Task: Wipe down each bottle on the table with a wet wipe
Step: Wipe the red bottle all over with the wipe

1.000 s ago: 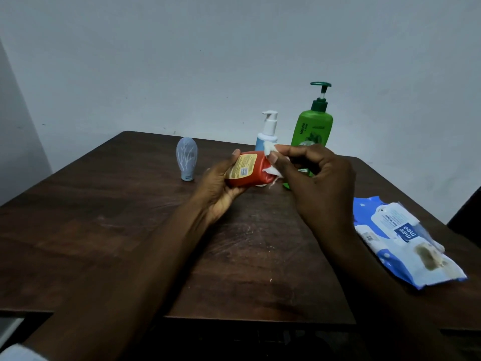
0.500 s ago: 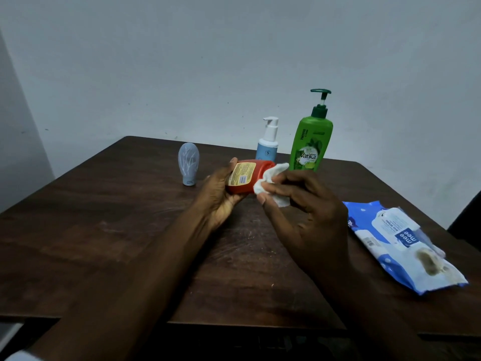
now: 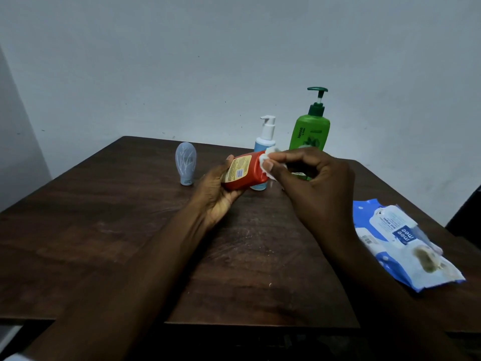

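Note:
My left hand [image 3: 217, 194] holds a red bottle [image 3: 246, 171] with a yellow label, lying on its side above the table. My right hand [image 3: 315, 188] pinches a white wet wipe [image 3: 268, 158] against the bottle's right end. Behind them stand a blue bottle with a white pump [image 3: 266, 135] and a green pump bottle [image 3: 311, 131], both partly hidden by my hands. A small grey-blue bottle [image 3: 185, 162] stands upside down on its cap to the left.
A blue and white wet wipe pack [image 3: 398, 238] lies open on the right side of the dark wooden table [image 3: 104, 230]. A pale wall rises close behind the table's far edge. The table's near edge runs just below my forearms.
My right hand has slid the wipe up from the bottle's lower right side to its top right end. The red bottle stays in my left hand.

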`<state>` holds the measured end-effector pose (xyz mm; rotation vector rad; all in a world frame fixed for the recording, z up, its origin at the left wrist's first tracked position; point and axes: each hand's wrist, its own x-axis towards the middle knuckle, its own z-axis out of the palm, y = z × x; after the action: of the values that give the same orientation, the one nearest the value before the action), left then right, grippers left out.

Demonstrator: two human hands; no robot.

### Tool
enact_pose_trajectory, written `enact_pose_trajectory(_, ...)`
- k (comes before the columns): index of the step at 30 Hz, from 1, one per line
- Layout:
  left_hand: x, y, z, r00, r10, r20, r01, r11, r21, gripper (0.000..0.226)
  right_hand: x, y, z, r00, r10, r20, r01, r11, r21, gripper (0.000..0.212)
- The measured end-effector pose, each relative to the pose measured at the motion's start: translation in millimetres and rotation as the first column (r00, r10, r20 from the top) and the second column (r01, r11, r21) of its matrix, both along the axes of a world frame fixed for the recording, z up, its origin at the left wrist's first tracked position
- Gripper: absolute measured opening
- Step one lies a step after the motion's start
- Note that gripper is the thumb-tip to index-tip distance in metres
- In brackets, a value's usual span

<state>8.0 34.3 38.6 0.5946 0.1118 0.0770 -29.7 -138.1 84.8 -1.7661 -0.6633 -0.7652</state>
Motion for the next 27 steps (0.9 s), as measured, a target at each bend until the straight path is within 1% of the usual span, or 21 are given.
enact_pose_trajectory(2,-2.2,0.0,2.9,1.000,0.007,-0.003,-0.007,1.000,-0.013,0.019,1.3,4.6,2.7,0.997,0.027,-0.076,-0.023,0.998,0.064,0.015)
enact_pose_trajectory(4,-2.9,-0.5,4.2,1.000,0.013,-0.005,-0.013,1.000,-0.023,0.017,2.0,8.7,3.8,0.992,0.046,-0.117,-0.033,0.993,0.110,0.013)
enact_pose_trajectory(6,-3.0,0.0,4.0,1.000,0.024,-0.006,-0.024,0.999,-0.023,0.020,2.4,11.7,3.5,0.989,0.073,-0.130,-0.053,0.988,0.148,0.011)
enact_pose_trajectory(8,-2.1,0.6,2.7,1.000,0.030,-0.003,-0.030,0.999,-0.022,0.029,0.8,13.1,1.0,0.992,0.072,-0.103,-0.058,0.989,0.139,0.012)
enact_pose_trajectory(10,-2.1,1.2,1.3,0.999,0.032,0.010,-0.032,0.999,-0.030,0.030,-1.7,13.2,-4.3,1.000,0.007,0.009,-0.007,0.999,0.038,0.014)
enact_pose_trajectory(12,-2.3,1.5,0.0,0.999,0.036,0.006,-0.036,0.999,-0.039,0.027,-4.6,12.2,-11.0,0.989,-0.044,0.140,0.052,0.997,-0.053,0.014)
enact_pose_trajectory(14,-2.1,1.8,-1.1,0.999,0.044,0.001,-0.044,0.998,-0.034,0.022,-5.7,10.3,-16.7,0.968,-0.063,0.245,0.093,0.990,-0.111,0.016)
enact_pose_trajectory(16,-1.8,1.6,-1.3,0.999,0.044,0.004,-0.044,0.999,-0.020,0.018,-6.8,8.8,-20.3,0.945,-0.067,0.319,0.125,0.979,-0.164,0.023)
enact_pose_trajectory(18,-1.7,1.9,-1.8,0.999,0.033,0.003,-0.033,0.999,-0.011,0.019,-6.8,5.3,-23.1,0.933,-0.044,0.358,0.130,0.967,-0.219,0.026)
enact_pose_trajectory(21,-2.4,3.2,-2.5,1.000,0.020,-0.007,-0.020,1.000,0.001,0.033,-7.3,0.0,-27.3,0.921,0.027,0.388,0.098,0.949,-0.299,0.025)
enact_pose_trajectory(25,-2.3,2.3,-2.9,1.000,0.016,-0.018,-0.016,0.999,0.032,0.026,-3.3,-8.8,-28.7,0.904,0.123,0.409,0.037,0.931,-0.362,0.022)
enact_pose_trajectory(27,-1.9,2.4,-4.0,0.999,0.008,-0.033,-0.006,0.999,0.043,0.035,-1.5,-15.1,-27.1,0.894,0.152,0.421,0.027,0.920,-0.390,0.019)
